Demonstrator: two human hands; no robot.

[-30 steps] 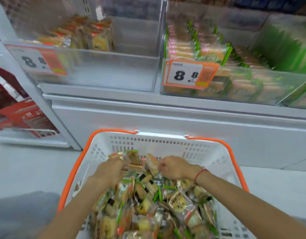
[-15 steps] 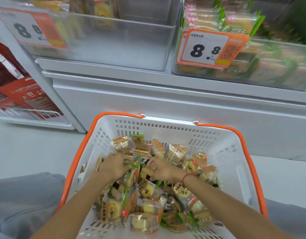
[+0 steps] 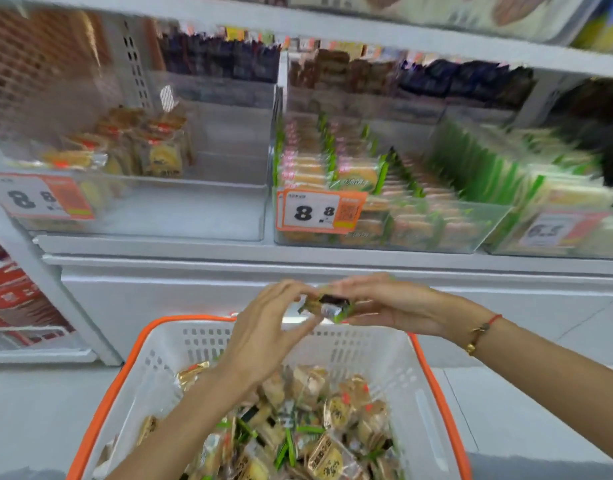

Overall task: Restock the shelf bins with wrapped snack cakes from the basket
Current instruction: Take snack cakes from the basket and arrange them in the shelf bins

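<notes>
A green-edged wrapped snack cake [image 3: 327,306] sat above the far rim of the white basket [image 3: 424,403], below the clear shelf bins [image 3: 194,213]. The right hand [image 3: 391,303] gripped it, fingers curled over; the left hand [image 3: 267,327] pinched its near end.

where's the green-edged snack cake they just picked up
In the head view it's at centre frame, the green-edged snack cake pinched between the left hand and right hand, above the basket's far rim.
</notes>
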